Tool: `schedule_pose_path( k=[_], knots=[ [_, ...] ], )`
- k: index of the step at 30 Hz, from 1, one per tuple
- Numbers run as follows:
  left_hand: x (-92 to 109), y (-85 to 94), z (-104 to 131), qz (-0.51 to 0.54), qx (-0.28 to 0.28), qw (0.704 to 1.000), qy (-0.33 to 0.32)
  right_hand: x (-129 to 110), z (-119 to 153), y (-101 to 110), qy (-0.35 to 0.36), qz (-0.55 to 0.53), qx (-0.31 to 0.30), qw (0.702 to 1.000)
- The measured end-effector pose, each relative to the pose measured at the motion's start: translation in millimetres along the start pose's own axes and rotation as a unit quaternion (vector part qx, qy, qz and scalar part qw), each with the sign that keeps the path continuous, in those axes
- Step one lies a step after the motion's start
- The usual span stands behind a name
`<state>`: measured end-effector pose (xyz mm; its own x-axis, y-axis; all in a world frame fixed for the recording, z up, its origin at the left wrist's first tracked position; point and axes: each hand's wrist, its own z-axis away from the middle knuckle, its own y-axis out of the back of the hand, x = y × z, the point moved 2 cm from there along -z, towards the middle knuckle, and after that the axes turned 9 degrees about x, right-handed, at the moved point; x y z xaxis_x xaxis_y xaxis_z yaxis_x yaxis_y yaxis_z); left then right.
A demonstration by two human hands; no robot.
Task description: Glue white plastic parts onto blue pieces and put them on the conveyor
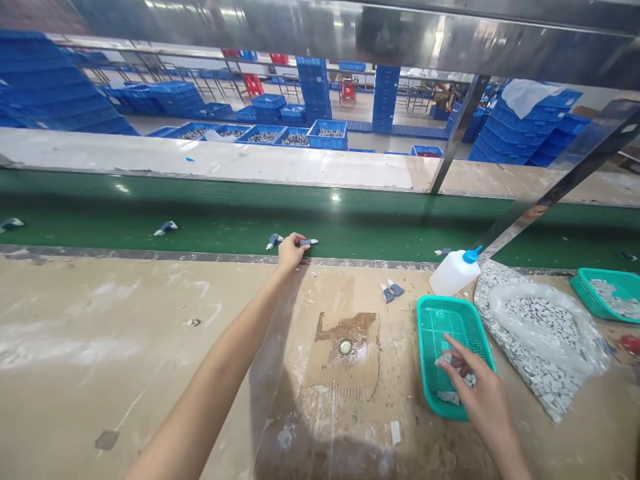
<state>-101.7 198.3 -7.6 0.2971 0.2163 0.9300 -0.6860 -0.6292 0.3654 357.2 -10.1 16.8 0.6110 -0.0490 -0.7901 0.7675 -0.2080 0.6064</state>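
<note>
Out at the near edge of the green conveyor belt [235, 230], my left hand [291, 252] pinches a small blue-grey and white part [307, 242]. A similar part [273, 241] lies just left of its fingers. My right hand [475, 380] is over a green plastic basket [425, 357], thumb and fingers pinched around a small whitish piece [443, 360]. More flat white pieces [449, 397] lie in the basket, partly hidden by that hand. Between the hands, two blue-grey parts [391, 291] rest on the cardboard-covered bench.
A white squeeze bottle [454, 273] with a blue cap stands behind the basket. To the right are a plastic bag of small pieces [545, 333] and another green basket [583, 293]. A metal post [460, 133] rises beyond the belt. A small round metal piece [345, 347] sits on the bench.
</note>
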Motion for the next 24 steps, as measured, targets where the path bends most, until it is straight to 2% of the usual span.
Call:
schedule_pose_path(
  k=[1, 3, 5, 7, 9, 11, 12, 13, 14, 16, 19, 22, 24],
  knots=[
    [1, 1.0, 4, 0.032, -0.004, 0.999, 0.008, -8, 7, 5, 0.0, -0.023, 0.016, 1.0],
    [3, 1.0, 16, 0.103, -0.021, 0.994, 0.026, -27, 22, 6, -0.007, -0.078, 0.005, 0.997],
    [7, 0.1, 37, 0.163, -0.051, 0.984, 0.047, -46, 33, -7, -0.029, -0.158, -0.036, 0.986],
    [9, 0.7, 65, 0.232, -0.095, 0.964, 0.092, -61, 39, -34, -0.074, -0.249, -0.083, 0.962],
    [8, 4.0, 99, 0.345, -0.141, 0.91, 0.181, -68, 40, -69, -0.139, -0.306, -0.122, 0.934],
    [3, 9.5, 133, 0.467, -0.169, 0.817, 0.292, -67, 39, -102, -0.18, -0.328, -0.129, 0.918],
    [-1, 12.8, 149, 0.509, -0.173, 0.772, 0.34, -63, 38, -116, -0.19, -0.334, -0.119, 0.915],
    [-5, 16.2, 163, 0.529, -0.172, 0.741, 0.377, -59, 37, -128, -0.193, -0.333, -0.099, 0.918],
    [-11, 19.5, 175, 0.536, -0.171, 0.721, 0.405, -55, 37, -136, -0.184, -0.32, -0.076, 0.926],
    [-20, 25.8, 194, 0.528, -0.166, 0.713, 0.43, -47, 37, -146, -0.133, -0.266, -0.032, 0.954],
    [-27, 34.3, 209, 0.51, -0.172, 0.738, 0.408, -44, 38, -148, -0.003, -0.171, 0.0, 0.985],
    [-22, 42.9, 214, 0.489, -0.191, 0.763, 0.376, -46, 40, -148, 0.1, -0.116, 0.007, 0.988],
    [-17, 48.4, 214, 0.478, -0.208, 0.768, 0.372, -48, 41, -148, 0.141, -0.087, 0.008, 0.986]
  ],
)
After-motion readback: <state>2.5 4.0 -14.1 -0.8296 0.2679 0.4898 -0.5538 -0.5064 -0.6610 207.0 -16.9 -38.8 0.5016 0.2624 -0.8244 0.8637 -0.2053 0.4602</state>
